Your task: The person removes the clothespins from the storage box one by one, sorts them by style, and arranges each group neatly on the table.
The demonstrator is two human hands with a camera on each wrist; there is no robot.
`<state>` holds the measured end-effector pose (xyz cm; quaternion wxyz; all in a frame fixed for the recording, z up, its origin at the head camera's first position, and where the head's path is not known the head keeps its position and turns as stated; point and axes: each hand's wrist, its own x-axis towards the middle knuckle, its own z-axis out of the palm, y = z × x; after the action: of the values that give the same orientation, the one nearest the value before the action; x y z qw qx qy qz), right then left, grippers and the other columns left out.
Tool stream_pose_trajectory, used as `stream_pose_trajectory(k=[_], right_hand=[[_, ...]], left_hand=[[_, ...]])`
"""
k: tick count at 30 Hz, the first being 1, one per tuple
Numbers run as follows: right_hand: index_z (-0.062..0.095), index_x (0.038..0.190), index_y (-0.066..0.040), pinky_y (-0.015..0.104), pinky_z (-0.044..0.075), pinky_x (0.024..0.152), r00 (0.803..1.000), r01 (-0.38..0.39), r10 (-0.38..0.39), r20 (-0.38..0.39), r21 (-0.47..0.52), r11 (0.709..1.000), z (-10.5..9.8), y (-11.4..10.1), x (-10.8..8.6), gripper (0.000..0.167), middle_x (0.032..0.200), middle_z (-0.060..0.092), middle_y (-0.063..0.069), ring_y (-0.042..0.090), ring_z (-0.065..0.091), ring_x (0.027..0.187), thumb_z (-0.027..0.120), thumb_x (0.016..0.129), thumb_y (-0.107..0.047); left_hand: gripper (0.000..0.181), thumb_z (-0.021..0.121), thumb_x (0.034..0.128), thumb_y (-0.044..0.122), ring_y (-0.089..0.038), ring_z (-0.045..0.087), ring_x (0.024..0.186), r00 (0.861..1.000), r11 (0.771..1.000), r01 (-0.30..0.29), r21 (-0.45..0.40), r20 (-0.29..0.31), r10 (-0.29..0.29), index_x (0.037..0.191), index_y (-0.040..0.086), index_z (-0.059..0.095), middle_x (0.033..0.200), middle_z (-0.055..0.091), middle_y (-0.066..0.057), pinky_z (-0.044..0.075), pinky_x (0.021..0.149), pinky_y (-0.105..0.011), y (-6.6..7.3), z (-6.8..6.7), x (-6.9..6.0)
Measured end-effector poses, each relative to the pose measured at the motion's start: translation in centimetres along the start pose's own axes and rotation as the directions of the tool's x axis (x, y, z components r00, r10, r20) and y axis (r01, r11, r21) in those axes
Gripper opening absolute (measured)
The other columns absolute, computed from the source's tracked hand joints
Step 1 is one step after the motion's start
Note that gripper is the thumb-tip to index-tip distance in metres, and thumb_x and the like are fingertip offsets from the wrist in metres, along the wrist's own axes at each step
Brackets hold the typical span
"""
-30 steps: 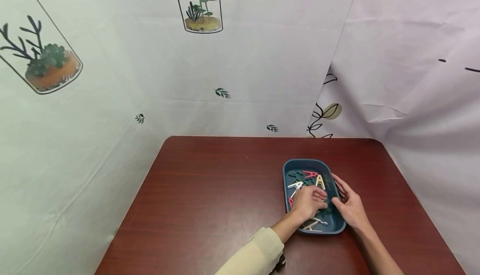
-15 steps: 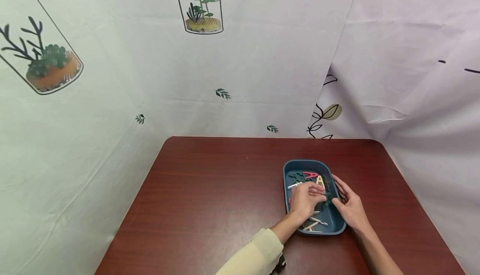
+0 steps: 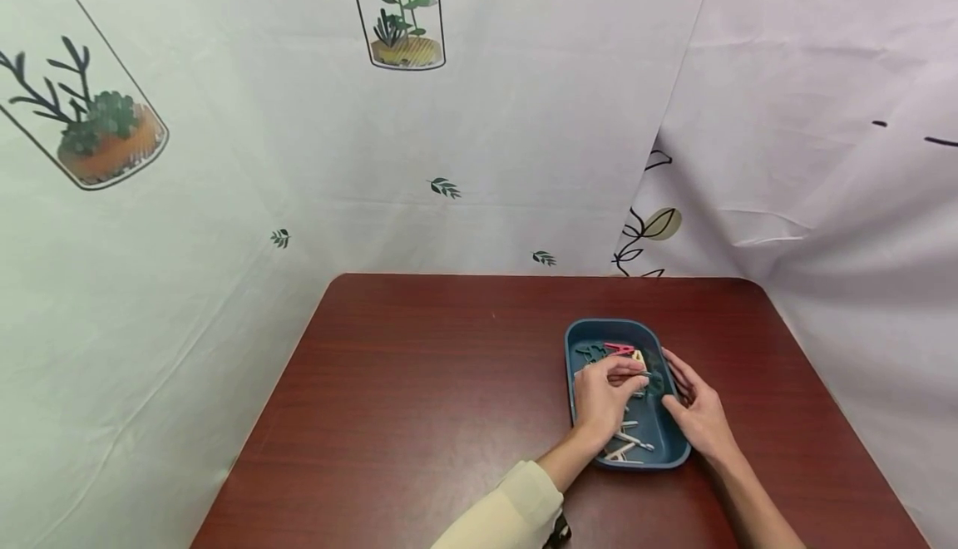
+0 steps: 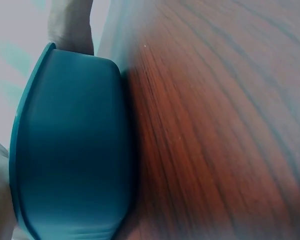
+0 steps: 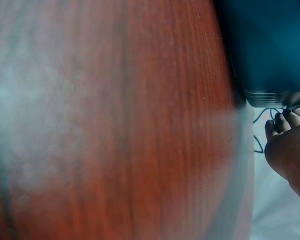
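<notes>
Over the tray (image 3: pixel 662 429), the left hand (image 3: pixel 603 393) pinches a green piece (image 3: pixel 655 383).

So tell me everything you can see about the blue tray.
The blue tray is a deep rectangle with rounded corners, a raised rim and smooth, plastic-looking walls, finely ridged low at one end. It sits upright on the brown table, right of centre, its long sides running away from the person. Inside lie a pink clip, a pale yellow clip and some pale pieces. The right hand grips its right side; the left hand reaches over it, contact unclear.
</notes>
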<state>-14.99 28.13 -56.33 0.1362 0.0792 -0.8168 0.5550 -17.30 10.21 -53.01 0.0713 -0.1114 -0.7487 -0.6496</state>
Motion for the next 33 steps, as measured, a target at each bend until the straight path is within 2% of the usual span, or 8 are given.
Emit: stream_pose_trajectory(k=[6, 12, 19, 22, 25, 29, 33], right_hand=[[0.045, 0.157, 0.004, 0.005, 0.043, 0.095, 1.0, -0.009, 0.009, 0.005, -0.006, 1.0, 0.1, -0.1, -0.1, 0.069, 0.15, 0.051, 0.035, -0.009, 0.05, 0.13, 0.061, 0.092, 0.019], [0.046, 0.157, 0.004, 0.006, 0.044, 0.094, 1.0, -0.019, 0.019, -0.002, -0.006, 1.0, 0.0, -0.2, -0.1, 0.071, 0.149, 0.052, 0.035, -0.009, 0.051, 0.128, 0.061, 0.09, 0.02], [0.045, 0.157, 0.005, 0.007, 0.045, 0.094, 1.0, -0.009, 0.009, -0.009, 0.023, 1.0, 0.0, -0.2, 0.0, 0.072, 0.15, 0.05, 0.036, -0.009, 0.052, 0.129, 0.06, 0.089, 0.023], [0.044, 0.157, 0.005, 0.007, 0.044, 0.094, 1.0, -0.005, 0.005, -0.01, 0.024, 1.0, 0.0, -0.3, 0.1, 0.073, 0.15, 0.05, 0.037, -0.01, 0.051, 0.129, 0.06, 0.089, 0.023], [0.045, 0.157, 0.005, 0.006, 0.044, 0.094, 1.0, 0.004, -0.003, -0.012, 0.025, 1.0, 0.0, -0.3, 0.0, 0.073, 0.15, 0.05, 0.038, -0.01, 0.051, 0.129, 0.06, 0.088, 0.023], [0.044, 0.158, 0.004, 0.005, 0.043, 0.094, 1.0, 0.003, -0.003, -0.01, 0.012, 1.0, 0.0, -0.3, 0.1, 0.073, 0.151, 0.05, 0.037, -0.011, 0.05, 0.129, 0.061, 0.089, 0.022], [0.044, 0.158, 0.004, 0.005, 0.043, 0.094, 1.0, 0.005, -0.005, -0.007, 0.008, 1.0, 0.2, -0.2, 0.0, 0.073, 0.151, 0.05, 0.036, -0.011, 0.049, 0.129, 0.061, 0.089, 0.022]], left_hand=[[0.014, 0.087, 0.0892, 0.007, 0.004, 0.073, 0.083, 1.0, 0.99, -0.005, -0.14, -0.001, 0.005, 0.103, 0.009, 0.084, 0.096, 0.08, 0.007, 0.058, 0.076, -0.018, 0.3, -0.6, -0.4], [0.014, 0.086, 0.0905, 0.009, -0.004, 0.075, 0.086, 1.0, 0.961, -0.013, -0.276, 0.002, 0.014, 0.103, 0.006, 0.083, 0.1, 0.081, -0.001, 0.06, 0.078, -0.022, 1.1, -1.5, -0.1], [0.017, 0.083, 0.0921, 0.006, -0.01, 0.077, 0.091, 0.999, 0.932, -0.05, -0.36, -0.025, 0.044, 0.106, -0.003, 0.081, 0.102, 0.08, -0.014, 0.06, 0.082, -0.025, 1.7, -3.3, 0.9], [0.014, 0.082, 0.0915, 0.003, -0.011, 0.076, 0.089, 0.996, 0.924, -0.081, -0.373, -0.071, 0.059, 0.104, -0.003, 0.081, 0.099, 0.079, -0.019, 0.061, 0.082, -0.026, 1.7, -4.3, 1.6], [0.012, 0.083, 0.091, 0.002, -0.01, 0.076, 0.087, 0.991, 0.927, -0.099, -0.361, -0.118, 0.06, 0.103, -0.001, 0.081, 0.098, 0.08, -0.016, 0.061, 0.082, -0.026, 1.4, -5.6, 2.5], [0.012, 0.083, 0.0915, 0.003, -0.011, 0.076, 0.087, 0.985, 0.937, -0.084, -0.338, -0.168, 0.027, 0.103, -0.001, 0.082, 0.098, 0.081, -0.012, 0.059, 0.079, -0.023, 0.5, -7.8, 3.8], [0.014, 0.083, 0.0925, 0.005, -0.014, 0.076, 0.087, 0.976, 0.944, -0.054, -0.324, -0.218, -0.019, 0.104, -0.002, 0.081, 0.1, 0.08, -0.015, 0.057, 0.075, -0.02, -0.9, -10.1, 4.9]])
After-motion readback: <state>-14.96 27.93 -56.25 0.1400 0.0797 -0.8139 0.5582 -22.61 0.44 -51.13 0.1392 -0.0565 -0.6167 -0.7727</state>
